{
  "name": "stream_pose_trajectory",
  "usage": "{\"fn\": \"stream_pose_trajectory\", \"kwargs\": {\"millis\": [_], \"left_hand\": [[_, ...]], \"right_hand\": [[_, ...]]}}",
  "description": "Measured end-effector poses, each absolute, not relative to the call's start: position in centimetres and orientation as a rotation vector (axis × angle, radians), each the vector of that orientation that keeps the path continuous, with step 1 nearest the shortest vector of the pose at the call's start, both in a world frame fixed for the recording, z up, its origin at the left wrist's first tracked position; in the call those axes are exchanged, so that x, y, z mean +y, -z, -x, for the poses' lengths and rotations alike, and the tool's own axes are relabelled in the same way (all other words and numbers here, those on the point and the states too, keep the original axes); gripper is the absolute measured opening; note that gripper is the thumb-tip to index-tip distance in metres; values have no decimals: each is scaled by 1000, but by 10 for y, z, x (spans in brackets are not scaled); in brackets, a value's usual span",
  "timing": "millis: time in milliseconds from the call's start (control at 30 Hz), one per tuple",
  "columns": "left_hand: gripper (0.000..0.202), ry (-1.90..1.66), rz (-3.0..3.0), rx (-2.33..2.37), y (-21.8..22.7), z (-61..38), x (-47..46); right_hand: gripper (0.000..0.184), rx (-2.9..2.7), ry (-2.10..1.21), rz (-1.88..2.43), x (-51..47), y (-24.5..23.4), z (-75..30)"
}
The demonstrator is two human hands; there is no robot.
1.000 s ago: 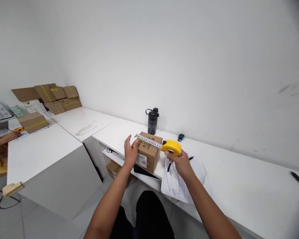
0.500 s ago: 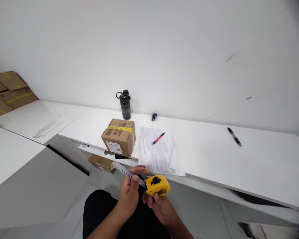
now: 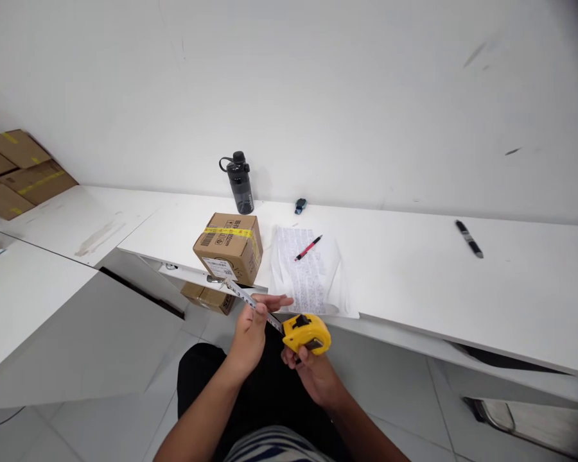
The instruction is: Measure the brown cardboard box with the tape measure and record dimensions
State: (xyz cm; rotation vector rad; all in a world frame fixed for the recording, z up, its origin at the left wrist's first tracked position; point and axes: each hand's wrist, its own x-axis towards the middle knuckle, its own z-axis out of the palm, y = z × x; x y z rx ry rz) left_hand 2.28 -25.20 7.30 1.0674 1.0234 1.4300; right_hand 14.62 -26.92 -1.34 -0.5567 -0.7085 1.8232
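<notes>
My right hand [image 3: 313, 372] is closed round a yellow tape measure [image 3: 307, 333] with a black lock button, held in front of the desk's edge. From its case a stretch of white blade [image 3: 243, 296] with black numbers runs up and left. My left hand [image 3: 253, 330] grips that blade partway along, thumb on top and fingers extended behind. The blade's free end reaches the lower front of a brown cardboard box [image 3: 228, 247] with yellow tape and a white label; whether it touches the box I cannot tell.
On the white desk [image 3: 395, 276] lie handwritten paper sheets [image 3: 308, 289], a red pen [image 3: 309, 248], a black marker [image 3: 469, 239] and a small dark blue object [image 3: 300, 205]. A dark bottle [image 3: 241, 185] stands behind the box. More cartons [image 3: 24, 170] are stacked far left; another carton [image 3: 207, 298] sits below the desk.
Both hands have risen slightly with the tape measure, and the blade's tip is now closer to the box's lower front. The camera view has shifted a little.
</notes>
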Motion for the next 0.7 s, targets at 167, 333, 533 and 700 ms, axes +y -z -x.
{"fn": "stream_pose_trajectory", "kwargs": {"millis": [167,333,533,700], "left_hand": [[47,-1448,-1080,1065,-76,-18,-252],[55,-1636,-803,1128,-78,4,-251],[54,-1512,-987,1540,-82,58,-247],[46,-934,-1514,1780,-89,73,-249]], "right_hand": [[50,-694,-1853,569,-269,4,-147],[44,-770,-1719,635,-264,11,-151],[50,-1051,-1573,853,-263,18,-172],[46,-1287,-1458,900,-263,5,-189]]}}
